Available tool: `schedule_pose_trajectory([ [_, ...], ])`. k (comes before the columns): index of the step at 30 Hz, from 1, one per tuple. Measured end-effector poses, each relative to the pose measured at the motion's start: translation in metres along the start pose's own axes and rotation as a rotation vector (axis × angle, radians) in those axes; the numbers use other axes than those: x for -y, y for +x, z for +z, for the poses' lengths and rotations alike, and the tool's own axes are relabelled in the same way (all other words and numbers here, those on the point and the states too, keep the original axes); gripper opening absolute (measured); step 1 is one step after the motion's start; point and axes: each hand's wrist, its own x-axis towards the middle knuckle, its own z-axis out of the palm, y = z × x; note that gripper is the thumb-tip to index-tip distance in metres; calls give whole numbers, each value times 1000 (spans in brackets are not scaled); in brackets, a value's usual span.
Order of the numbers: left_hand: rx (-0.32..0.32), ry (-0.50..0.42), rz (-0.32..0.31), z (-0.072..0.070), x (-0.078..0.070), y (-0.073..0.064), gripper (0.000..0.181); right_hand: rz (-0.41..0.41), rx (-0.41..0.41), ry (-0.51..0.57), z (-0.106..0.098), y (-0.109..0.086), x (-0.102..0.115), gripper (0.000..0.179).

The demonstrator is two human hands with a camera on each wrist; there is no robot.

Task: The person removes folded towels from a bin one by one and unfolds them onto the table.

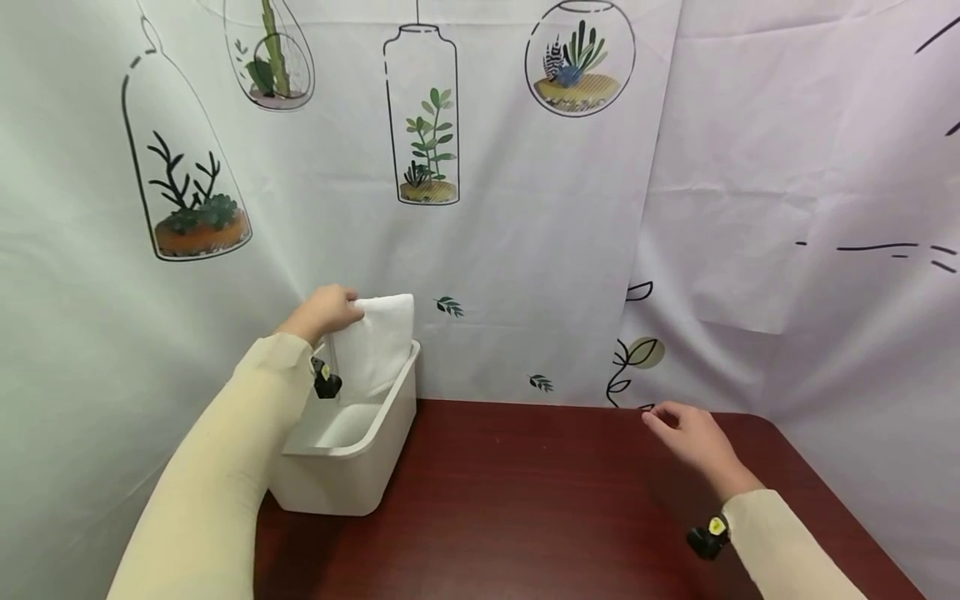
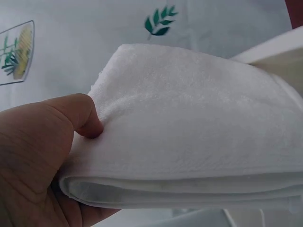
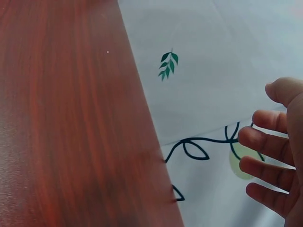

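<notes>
A person's left hand point(image 1: 322, 312) holds a folded white towel point(image 1: 378, 346) by its edge. The left wrist view shows the thumb on top of the towel and other fingers tucked under it, so the towel is pinched between them. The folds lie flat on each other like thin layers. The towel is at the back end of a white bin point(image 1: 318, 483), with its top part poking up above the rim and its low part down inside the opening. I cannot tell if it touches the floor of the bin. The bin stands on the left side of a shiny red-brown table point(image 1: 525, 500). The right hand point(image 1: 693, 442) is well apart from the bin, over the far right part of the table. Its fingers are softly bent, with small gaps between them, and the thumb sits apart from them in the right wrist view. Both arms have cream sleeves point(image 1: 217, 467), and each wrist wears 1 small black camera point(image 1: 325, 380). Behind the table hangs a pale cloth point(image 1: 540, 275) with 4 drawn glass jars point(image 1: 422, 117) near the top, all with plants in them, and little green leaves lower down.
</notes>
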Motion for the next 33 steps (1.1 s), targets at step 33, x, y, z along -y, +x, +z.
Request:
schedule_pose_trajectory([
  [33, -133, 4, 225, -29, -97, 19, 13, -52, 12, 18, -39, 45, 43, 37],
])
